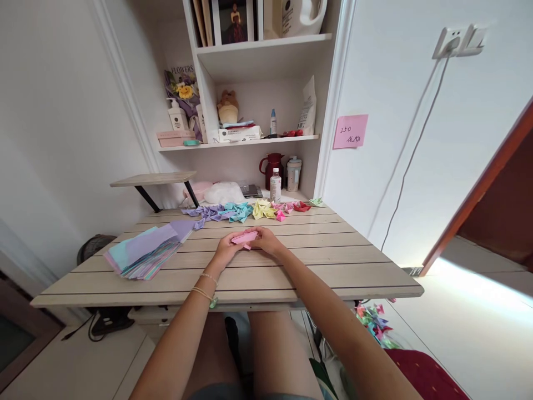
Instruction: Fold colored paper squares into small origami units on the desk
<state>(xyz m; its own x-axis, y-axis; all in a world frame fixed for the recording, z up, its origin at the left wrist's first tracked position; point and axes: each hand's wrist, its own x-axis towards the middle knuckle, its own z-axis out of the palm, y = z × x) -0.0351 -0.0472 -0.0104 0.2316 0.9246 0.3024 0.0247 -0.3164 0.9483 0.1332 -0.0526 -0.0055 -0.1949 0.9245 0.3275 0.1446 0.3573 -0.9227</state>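
Note:
A folded piece of pink paper (245,238) is held just above the middle of the table. My left hand (227,248) grips its left end, and my right hand (265,241) has fingers and thumb closed on its right end. Behind the hands lies a row of folded paper pieces: purple ones (210,213), blue ones (236,211), yellow ones (264,209), then pink and red ones (302,206). To the left rests a fanned stack of coloured paper sheets (145,250), with purple and blue on top.
The slatted wooden table (333,272) backs onto a white shelf unit (258,141). A bottle (275,186), a dark red jug (272,166) and a tumbler (293,174) stand behind it. A small raised stand (154,178) is at the left. More folded paper (375,321) lies low at the right.

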